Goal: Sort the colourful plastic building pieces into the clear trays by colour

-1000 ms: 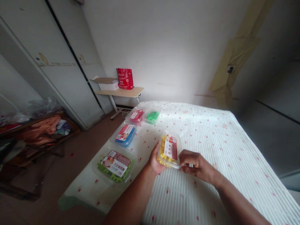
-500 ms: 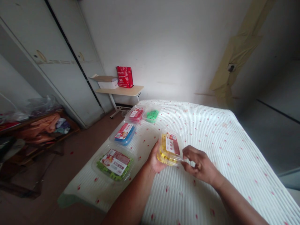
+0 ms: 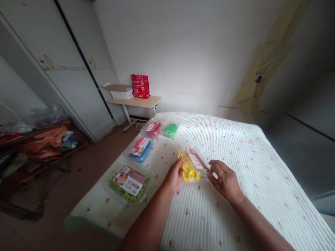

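My left hand grips the left side of a clear plastic container with yellow pieces inside. A red-and-white label sits on its lid, which slants at an angle. Whether the lid is free of the base, I cannot tell. At the right front corner, my right hand pinches the container's rim between thumb and fingers. To the left stand similar labelled containers, one of light green pieces and one of blue pieces. Farther back are a red one and one with bright green pieces, no label visible.
A white ribbed cloth with red spots covers the table. Behind it, a small side table bears a red bag and a cardboard box. A wooden shelf with cloth and plastic bags stands at the left.
The yellow-filled container has shifted slightly right, and its labelled lid now leans more steeply. The yellow pieces lie more to the left. Both hands stay on the container.
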Demonstrator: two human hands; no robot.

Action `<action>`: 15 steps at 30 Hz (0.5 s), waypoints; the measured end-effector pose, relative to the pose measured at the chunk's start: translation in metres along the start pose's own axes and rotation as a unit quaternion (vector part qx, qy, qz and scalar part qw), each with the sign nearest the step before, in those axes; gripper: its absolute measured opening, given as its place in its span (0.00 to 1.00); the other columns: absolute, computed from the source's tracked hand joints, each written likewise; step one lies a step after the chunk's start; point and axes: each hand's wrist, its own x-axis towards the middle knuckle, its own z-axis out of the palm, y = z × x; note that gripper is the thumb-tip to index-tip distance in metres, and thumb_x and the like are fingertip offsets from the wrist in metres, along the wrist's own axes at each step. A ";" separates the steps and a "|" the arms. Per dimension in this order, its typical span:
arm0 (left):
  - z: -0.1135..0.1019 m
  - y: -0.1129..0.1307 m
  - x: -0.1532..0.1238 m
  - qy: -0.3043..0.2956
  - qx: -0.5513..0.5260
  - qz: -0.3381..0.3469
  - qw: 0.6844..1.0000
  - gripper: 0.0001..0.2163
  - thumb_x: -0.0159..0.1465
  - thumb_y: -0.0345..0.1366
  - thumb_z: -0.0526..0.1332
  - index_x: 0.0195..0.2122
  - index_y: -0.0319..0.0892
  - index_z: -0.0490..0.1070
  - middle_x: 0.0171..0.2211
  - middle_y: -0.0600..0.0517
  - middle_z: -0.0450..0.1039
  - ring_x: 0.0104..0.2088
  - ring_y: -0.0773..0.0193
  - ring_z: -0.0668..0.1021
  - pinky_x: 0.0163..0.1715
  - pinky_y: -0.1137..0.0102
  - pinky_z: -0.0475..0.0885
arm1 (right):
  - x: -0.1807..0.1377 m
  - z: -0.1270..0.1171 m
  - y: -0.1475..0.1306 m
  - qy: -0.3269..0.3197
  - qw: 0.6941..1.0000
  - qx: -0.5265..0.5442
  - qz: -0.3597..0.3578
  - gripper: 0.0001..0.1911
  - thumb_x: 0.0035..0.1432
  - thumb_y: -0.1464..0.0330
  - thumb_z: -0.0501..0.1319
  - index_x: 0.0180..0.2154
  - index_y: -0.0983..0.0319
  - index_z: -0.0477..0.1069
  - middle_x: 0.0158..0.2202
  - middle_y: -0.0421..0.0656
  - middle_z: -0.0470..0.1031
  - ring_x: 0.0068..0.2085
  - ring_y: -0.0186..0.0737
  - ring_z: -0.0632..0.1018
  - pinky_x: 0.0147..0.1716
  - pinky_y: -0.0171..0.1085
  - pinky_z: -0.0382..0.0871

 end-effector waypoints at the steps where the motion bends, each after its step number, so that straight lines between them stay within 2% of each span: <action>1: -0.002 0.001 0.000 0.029 0.032 0.033 0.999 0.21 0.56 0.40 0.64 0.50 0.40 0.69 0.43 0.46 0.76 0.47 0.56 0.75 0.48 0.66 0.68 | -0.001 0.000 0.001 -0.004 1.000 -0.004 -0.007 0.05 0.58 0.73 0.54 0.30 0.59 0.62 0.36 0.47 0.73 0.37 0.39 0.75 0.33 0.37 0.72; 3: -0.004 0.002 -0.002 0.096 0.089 0.098 0.987 0.23 0.52 0.33 0.67 0.51 0.44 0.69 0.44 0.49 0.75 0.48 0.58 0.75 0.47 0.70 0.67 | -0.001 0.000 0.003 -0.015 1.000 -0.010 -0.022 0.05 0.58 0.73 0.53 0.30 0.60 0.63 0.35 0.47 0.74 0.36 0.39 0.75 0.33 0.37 0.71; 5: -0.004 0.004 -0.005 0.136 0.114 0.133 0.975 0.28 0.49 0.29 0.67 0.53 0.48 0.67 0.47 0.50 0.74 0.51 0.57 0.73 0.48 0.70 0.66 | -0.001 0.001 0.002 -0.028 0.999 -0.014 -0.032 0.05 0.58 0.73 0.53 0.30 0.60 0.64 0.34 0.46 0.74 0.34 0.38 0.74 0.33 0.36 0.70; 7: -0.002 0.006 -0.010 0.110 0.122 0.132 0.977 0.28 0.49 0.27 0.66 0.53 0.47 0.67 0.50 0.49 0.72 0.54 0.55 0.70 0.51 0.67 0.65 | -0.001 0.002 0.000 -0.036 0.999 -0.017 -0.037 0.06 0.58 0.74 0.53 0.30 0.61 0.65 0.32 0.45 0.73 0.32 0.37 0.74 0.32 0.36 0.69; 10: 0.001 0.007 -0.017 0.026 0.137 0.112 0.984 0.28 0.48 0.26 0.65 0.53 0.44 0.68 0.54 0.49 0.69 0.59 0.51 0.63 0.57 0.63 0.60 | -0.001 0.004 -0.001 -0.049 0.998 -0.029 -0.041 0.05 0.58 0.74 0.53 0.32 0.62 0.66 0.30 0.44 0.73 0.31 0.37 0.73 0.30 0.35 0.67; 12: 0.001 0.008 -0.020 0.016 0.147 0.113 0.983 0.30 0.47 0.26 0.64 0.54 0.44 0.66 0.57 0.49 0.65 0.62 0.50 0.59 0.60 0.61 0.54 | -0.002 0.005 -0.001 -0.056 0.996 -0.042 -0.050 0.04 0.59 0.72 0.54 0.34 0.63 0.67 0.31 0.45 0.73 0.31 0.38 0.73 0.30 0.36 0.67; 15: -0.002 0.009 -0.021 0.019 0.186 0.120 0.975 0.31 0.48 0.28 0.63 0.56 0.44 0.65 0.60 0.50 0.61 0.64 0.50 0.54 0.62 0.58 0.49 | -0.004 0.007 0.000 -0.056 0.994 -0.062 -0.071 0.08 0.60 0.70 0.55 0.40 0.64 0.69 0.36 0.47 0.75 0.35 0.39 0.73 0.33 0.37 0.68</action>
